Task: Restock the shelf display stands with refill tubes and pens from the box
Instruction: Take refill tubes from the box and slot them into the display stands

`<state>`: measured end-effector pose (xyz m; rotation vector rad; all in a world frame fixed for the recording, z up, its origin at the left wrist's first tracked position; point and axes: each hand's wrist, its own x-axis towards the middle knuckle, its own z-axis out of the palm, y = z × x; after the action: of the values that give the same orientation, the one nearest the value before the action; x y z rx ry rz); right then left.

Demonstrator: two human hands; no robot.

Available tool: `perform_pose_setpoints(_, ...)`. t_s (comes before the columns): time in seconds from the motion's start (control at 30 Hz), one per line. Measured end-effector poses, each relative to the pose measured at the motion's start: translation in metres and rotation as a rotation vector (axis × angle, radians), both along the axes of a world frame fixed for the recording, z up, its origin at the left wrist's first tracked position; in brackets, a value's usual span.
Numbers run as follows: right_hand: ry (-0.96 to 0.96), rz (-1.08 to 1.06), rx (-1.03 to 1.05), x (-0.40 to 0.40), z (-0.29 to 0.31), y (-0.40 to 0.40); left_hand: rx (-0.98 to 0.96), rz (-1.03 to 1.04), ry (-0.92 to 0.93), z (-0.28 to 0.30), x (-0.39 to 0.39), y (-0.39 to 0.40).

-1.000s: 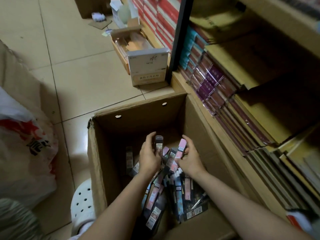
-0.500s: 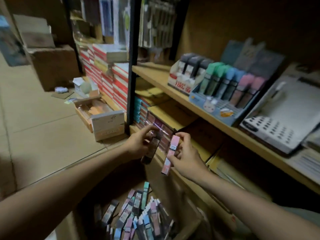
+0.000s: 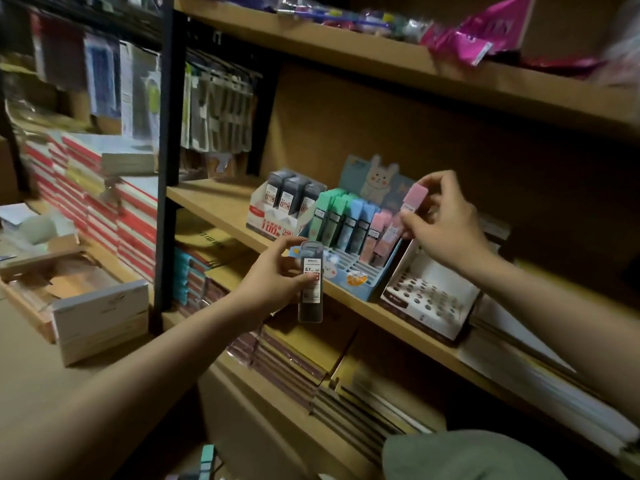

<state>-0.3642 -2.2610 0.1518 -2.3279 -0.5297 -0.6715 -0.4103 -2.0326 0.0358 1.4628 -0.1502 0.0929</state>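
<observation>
Nearest, the left hand (image 3: 277,268) pinched a dark translucent plastic refill tube (image 3: 310,282) by its middle, upright before the wooden shelf edge (image 3: 349,299). Farther up, the right hand (image 3: 440,220) pinched a pink-capped refill tube (image 3: 410,207) between thumb and fingertips above the pastel rabbit-printed display stand (image 3: 356,271). Both looked light, rigid, slightly slick, best gripped mid-body.

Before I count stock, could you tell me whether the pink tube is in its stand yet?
Not yet: the right hand holds the pink tube above the blue stand.

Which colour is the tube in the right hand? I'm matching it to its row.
Pink tube, pinched by the right hand; head view.
</observation>
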Motion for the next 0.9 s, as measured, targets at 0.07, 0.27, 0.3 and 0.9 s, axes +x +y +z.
perform_pose_setpoints(0.07, -0.035, -0.059, -0.039, 0.012, 0.004, -0.003, -0.022, 0.010, 0.027, -0.002, 0.006, -0.002)
perform_pose_setpoints(0.27, -0.077, -0.090, -0.214, 0.032, -0.010, 0.007, -0.026, 0.039, 0.056, -0.005, 0.016, -0.004)
perform_pose_setpoints(0.3, -0.076, -0.096, -0.235, 0.035, -0.012, 0.008, -0.027, 0.047, 0.058, -0.005, 0.018, -0.003)
perform_pose_setpoints(0.9, 0.005, -0.201, -0.314, 0.045, -0.028, 0.003, -0.055, 0.068, 0.074, -0.013, 0.021, -0.003)
